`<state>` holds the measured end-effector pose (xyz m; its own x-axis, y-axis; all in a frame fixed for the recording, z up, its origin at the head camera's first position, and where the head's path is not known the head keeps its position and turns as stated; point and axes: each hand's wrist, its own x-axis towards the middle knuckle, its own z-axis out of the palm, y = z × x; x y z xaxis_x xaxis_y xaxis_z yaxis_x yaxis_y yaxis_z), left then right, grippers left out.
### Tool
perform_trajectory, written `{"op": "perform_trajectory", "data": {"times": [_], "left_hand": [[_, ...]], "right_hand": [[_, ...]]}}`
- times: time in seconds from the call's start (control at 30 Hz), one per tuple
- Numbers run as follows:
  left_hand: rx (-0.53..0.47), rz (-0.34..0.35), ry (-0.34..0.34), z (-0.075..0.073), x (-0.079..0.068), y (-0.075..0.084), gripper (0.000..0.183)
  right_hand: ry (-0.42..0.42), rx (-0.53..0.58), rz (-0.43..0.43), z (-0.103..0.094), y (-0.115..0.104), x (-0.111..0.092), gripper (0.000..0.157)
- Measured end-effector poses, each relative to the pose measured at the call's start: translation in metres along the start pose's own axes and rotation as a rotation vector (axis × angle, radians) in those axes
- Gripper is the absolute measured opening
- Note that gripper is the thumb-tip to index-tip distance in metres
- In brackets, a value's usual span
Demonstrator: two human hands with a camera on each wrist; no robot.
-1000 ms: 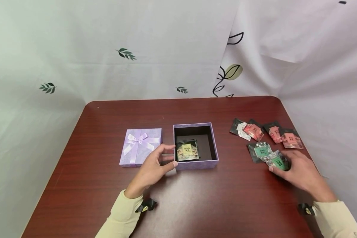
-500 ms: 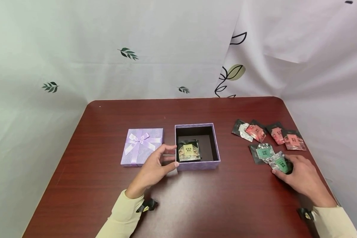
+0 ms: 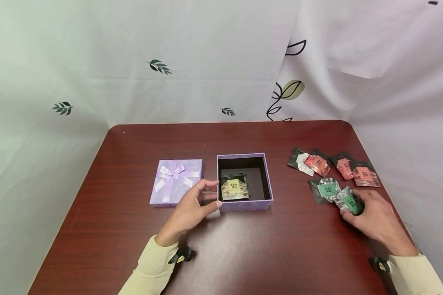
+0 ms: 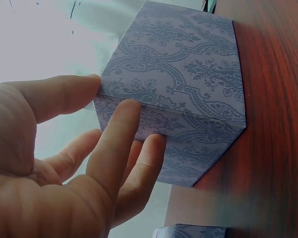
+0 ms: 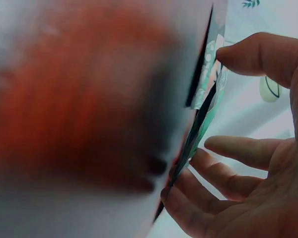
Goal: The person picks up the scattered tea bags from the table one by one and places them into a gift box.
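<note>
at the right of the frame, the right hand [image 3: 376,215] holds a green-labelled sachet [image 3: 348,202] by its edges, thumb on one side and the other fingers opposite; the right wrist view shows it seen nearly edge-on between them. in the head view it overlaps the corner of a second green sachet [image 3: 326,189] lying just beside it.

near the middle, the left hand [image 3: 190,209] touches the front left corner of an open lilac gift box [image 3: 245,205], its fingers spread loosely against the patterned walls and not clenched, seemingly to steady it. the lid [image 3: 181,187], topped with a ribbon bow, lies left of the box on the dark red wooden surface [image 3: 266,254].

as for progress, the lid is off and a yellow-labelled sachet [image 3: 235,187] sits in the near left part of the box; whether more lie beneath it i cannot tell. the rest of the box floor shows bare. outside, counting the held one, six sachets are left: the two green ones, plus three red-labelled sachets [image 3: 364,173] and a white-labelled sachet [image 3: 303,162] farther back. judging by this, most of the work seems undone.
</note>
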<state>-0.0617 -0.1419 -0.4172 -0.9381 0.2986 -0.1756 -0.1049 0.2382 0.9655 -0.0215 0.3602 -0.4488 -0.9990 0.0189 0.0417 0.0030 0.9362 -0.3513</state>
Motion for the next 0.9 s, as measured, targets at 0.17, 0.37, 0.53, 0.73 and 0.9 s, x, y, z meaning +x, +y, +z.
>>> {"op": "perform_trajectory", "data": {"times": [0.17, 0.37, 0.53, 0.73, 0.9], "left_hand": [[0.006, -0.002, 0.003, -0.001, -0.002, 0.001, 0.056], [0.017, -0.004, -0.003, -0.001, 0.0, 0.001, 0.056], [0.022, 0.002, -0.002, -0.002, -0.001, 0.0, 0.056], [0.016, -0.014, 0.003, 0.0, -0.001, 0.002, 0.058], [0.009, -0.012, 0.005, -0.001, 0.0, 0.001, 0.057]], "right_hand": [[-0.012, -0.011, -0.007, -0.007, -0.008, 0.006, 0.078], [-0.045, 0.001, -0.035, -0.018, -0.024, 0.018, 0.086], [-0.015, -0.008, -0.113, -0.028, -0.045, 0.032, 0.086], [0.03, 0.0, -0.192, -0.045, -0.071, 0.043, 0.075], [0.001, -0.014, -0.2, -0.059, -0.098, 0.053, 0.073]]}}
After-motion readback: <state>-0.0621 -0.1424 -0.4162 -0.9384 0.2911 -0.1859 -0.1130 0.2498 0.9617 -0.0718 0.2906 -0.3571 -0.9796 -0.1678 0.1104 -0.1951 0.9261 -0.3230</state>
